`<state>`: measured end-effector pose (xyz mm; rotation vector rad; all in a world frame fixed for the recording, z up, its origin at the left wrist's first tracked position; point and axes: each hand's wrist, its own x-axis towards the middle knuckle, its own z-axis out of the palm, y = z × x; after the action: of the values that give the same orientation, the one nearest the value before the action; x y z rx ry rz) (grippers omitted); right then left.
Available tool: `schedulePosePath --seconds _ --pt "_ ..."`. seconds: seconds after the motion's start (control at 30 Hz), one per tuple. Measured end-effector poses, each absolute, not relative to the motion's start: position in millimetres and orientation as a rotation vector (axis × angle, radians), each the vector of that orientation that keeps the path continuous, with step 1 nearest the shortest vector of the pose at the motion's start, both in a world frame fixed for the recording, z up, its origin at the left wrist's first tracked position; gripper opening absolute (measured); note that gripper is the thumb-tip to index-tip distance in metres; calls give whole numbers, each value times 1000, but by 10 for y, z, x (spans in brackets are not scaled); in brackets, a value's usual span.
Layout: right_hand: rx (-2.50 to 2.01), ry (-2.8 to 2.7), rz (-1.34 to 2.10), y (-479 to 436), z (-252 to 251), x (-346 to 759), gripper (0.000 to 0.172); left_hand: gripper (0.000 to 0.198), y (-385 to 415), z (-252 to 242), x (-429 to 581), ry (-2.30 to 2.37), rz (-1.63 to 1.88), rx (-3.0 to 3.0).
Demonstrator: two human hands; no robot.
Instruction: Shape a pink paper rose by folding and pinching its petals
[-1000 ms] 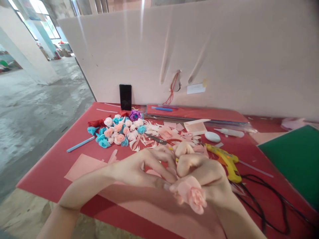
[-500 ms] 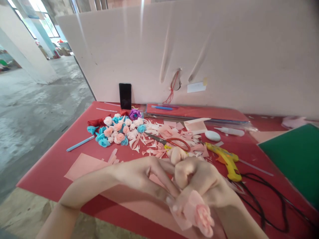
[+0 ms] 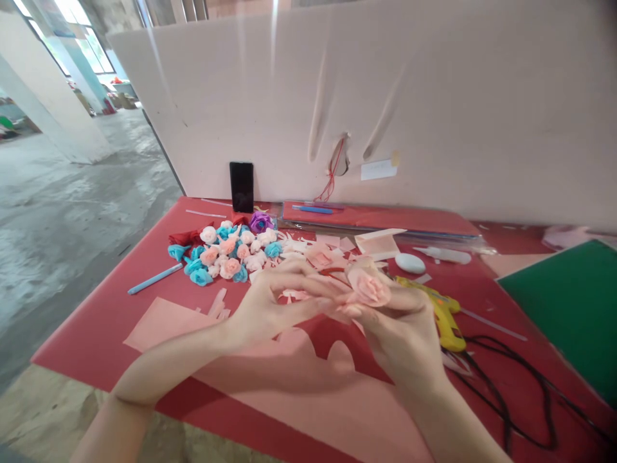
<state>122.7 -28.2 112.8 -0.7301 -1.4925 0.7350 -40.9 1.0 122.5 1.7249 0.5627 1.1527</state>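
A pale pink paper rose [image 3: 370,289] is held up above the table, its rolled petals facing me. My right hand [image 3: 407,331] is closed around it, with the thumb below and fingers behind. My left hand [image 3: 270,299] reaches in from the side, its fingertips pinched at the rose's left edge. A large pink paper sheet [image 3: 308,399] with a wavy cut edge lies under both hands. Red-handled scissors [image 3: 336,275] are mostly hidden behind the fingers. To the right, a yellow glue gun [image 3: 448,321] is partly covered by my right hand.
Finished paper flowers [image 3: 231,251] in blue, pink and white are heaped at left, near a phone [image 3: 241,186] leaning on the white board. Paper scraps [image 3: 321,252], a white oval object [image 3: 409,263], a black cable [image 3: 525,379] and a green sheet [image 3: 563,308] lie around.
Both hands have risen and moved away from me. The rose has turned from pointing down towards me to facing up between the fingers. More of the pink sheet now shows.
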Motion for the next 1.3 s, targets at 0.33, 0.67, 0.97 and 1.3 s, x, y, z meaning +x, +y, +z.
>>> schedulePosePath --seconds 0.33,0.67,0.97,1.3 --pt "-891 -1609 -67 -377 1161 1174 31 13 79 1271 -501 606 1509 2309" --pt "-848 -1606 -327 -388 1147 1107 27 19 -39 1225 -474 612 1491 2057" --pt "-835 -1693 -392 -426 1153 1152 23 16 38 1381 -573 714 1330 2094" --pt "-821 -1686 -397 -389 1144 1065 22 22 -25 1399 -533 704 1310 2179"
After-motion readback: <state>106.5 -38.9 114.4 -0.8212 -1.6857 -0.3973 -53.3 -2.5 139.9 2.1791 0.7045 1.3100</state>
